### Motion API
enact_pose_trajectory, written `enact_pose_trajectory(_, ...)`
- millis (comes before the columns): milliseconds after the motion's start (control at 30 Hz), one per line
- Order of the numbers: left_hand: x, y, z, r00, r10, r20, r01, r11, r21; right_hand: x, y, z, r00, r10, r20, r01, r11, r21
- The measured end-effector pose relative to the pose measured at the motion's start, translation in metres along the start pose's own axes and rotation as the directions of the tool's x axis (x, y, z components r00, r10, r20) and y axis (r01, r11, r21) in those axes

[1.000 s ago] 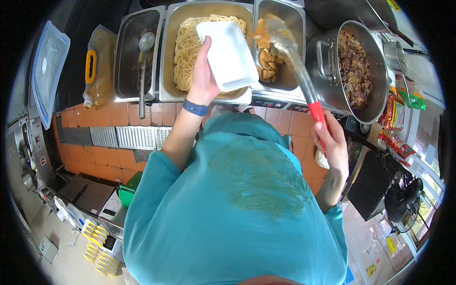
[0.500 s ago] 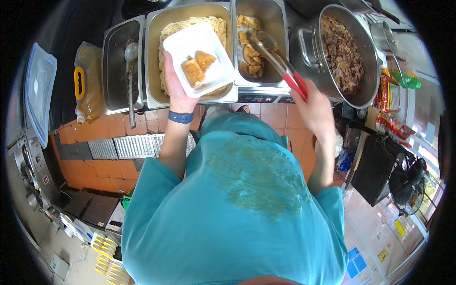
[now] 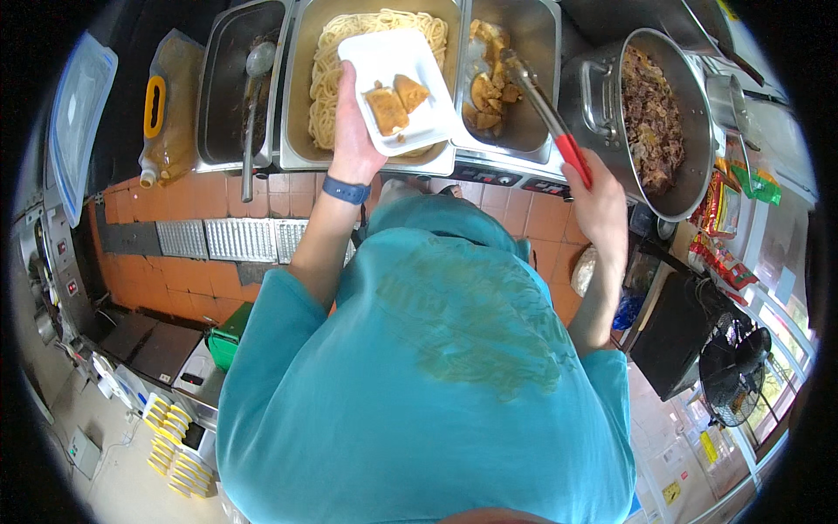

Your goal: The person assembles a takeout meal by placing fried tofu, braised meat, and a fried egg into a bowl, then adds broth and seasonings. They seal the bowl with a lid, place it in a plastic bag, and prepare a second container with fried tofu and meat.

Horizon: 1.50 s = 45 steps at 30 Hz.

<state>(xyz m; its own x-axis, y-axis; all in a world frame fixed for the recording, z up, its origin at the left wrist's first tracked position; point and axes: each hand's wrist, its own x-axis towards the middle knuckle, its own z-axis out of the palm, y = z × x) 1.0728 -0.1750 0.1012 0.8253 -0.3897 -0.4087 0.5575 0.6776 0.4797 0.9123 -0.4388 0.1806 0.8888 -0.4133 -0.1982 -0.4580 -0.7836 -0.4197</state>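
My left hand [image 3: 353, 131] holds up a white square tray [image 3: 388, 61] from below and the side. Two golden-brown pieces of food [image 3: 388, 110] and a small crumb lie in it. Under the tray is a steel pan [image 3: 299, 96] of pale noodles [image 3: 326, 79]. My right hand [image 3: 601, 201] is closed around the red grips of metal tongs [image 3: 548, 118]. The tongs' tips reach into the steel pan [image 3: 524, 144] to the right, among more golden-brown pieces [image 3: 485, 91]; whether they pinch one, I cannot tell.
To the right stands a large pot [image 3: 602, 135] of chopped brown meat [image 3: 653, 122]. A narrow pan [image 3: 218, 113] with a ladle [image 3: 250, 122] is on the left, beside a jug [image 3: 173, 96] of amber liquid. A fan [image 3: 736, 367] stands at the right.
The tongs' tips have shifted deeper among the pieces in the right-hand pan. My left hand still holds the tray over the noodles. The whole view has shifted slightly.
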Motion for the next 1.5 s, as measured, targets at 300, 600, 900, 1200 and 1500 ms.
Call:
enact_pose_trajectory(300, 0.021, -0.004, 0.01, 0.995, -0.054, 0.08, 0.051, 0.998, 0.036, -0.052, -0.028, -0.065, 0.983, 0.053, 0.175, -0.127, 0.883, 0.451)
enact_pose_trajectory(600, 0.005, 0.017, 0.003, 0.997, 0.038, 0.065, -0.042, 0.997, 0.058, -0.012, -0.033, -0.029, 0.975, 0.045, 0.218, 0.005, 0.974, -0.225)
enact_pose_trajectory(900, -0.005, 0.007, -0.004, 1.0, -0.02, 0.011, 0.02, 1.0, 0.008, 0.031, -0.038, 0.006, 0.943, -0.007, 0.332, 0.151, 0.9, -0.409)
enact_pose_trajectory(1200, -0.003, 0.0, -0.014, 0.998, -0.062, 0.019, 0.062, 0.998, -0.017, 0.034, -0.022, 0.007, 0.936, 0.052, 0.347, 0.101, 0.907, -0.409)
enact_pose_trajectory(1500, 0.004, -0.006, -0.018, 0.999, -0.044, 0.028, 0.044, 0.999, 0.014, -0.027, -0.024, -0.072, 0.975, 0.125, 0.183, -0.132, 0.991, 0.026)
